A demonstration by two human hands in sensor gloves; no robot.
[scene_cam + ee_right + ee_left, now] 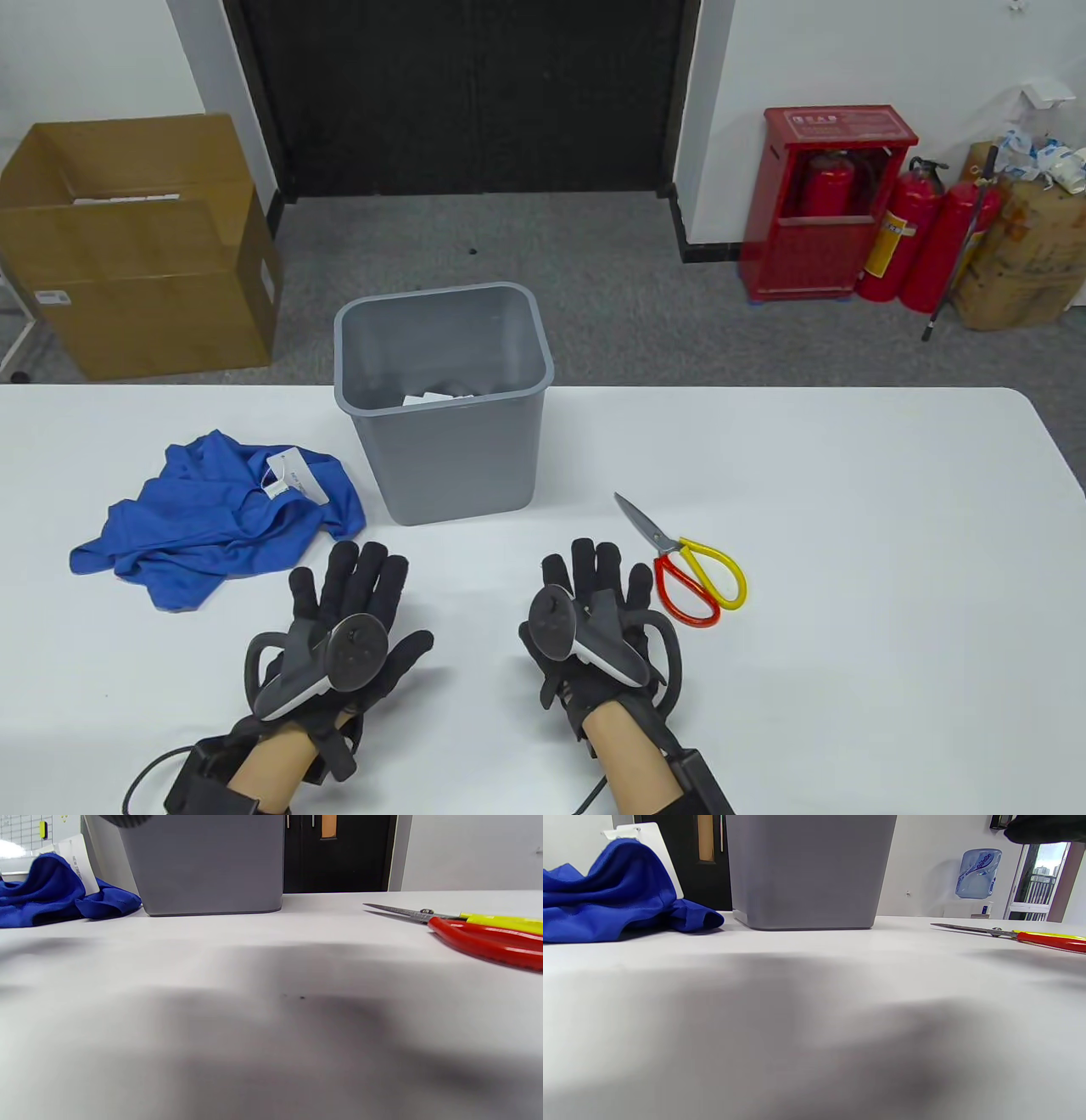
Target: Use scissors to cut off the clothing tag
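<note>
A white table (848, 594) carries a grey bin (445, 407) at its far edge, left of centre, standing between the crumpled blue garment (212, 526) near the left edge and the scissors (687, 556). The white tag (288, 480) lies on the garment's far side. The scissors lie flat right of centre, long axis diagonal, blades pointing to the far left, red and yellow handles nearest. The left hand (348, 632) and right hand (598, 628) rest flat near the front edge, fingers spread, holding nothing.

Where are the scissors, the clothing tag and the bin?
scissors (660, 540): table view, pivot by the blades.
clothing tag (293, 481): table view, middle of the white card.
grey bin (450, 458): table view, front wall.
</note>
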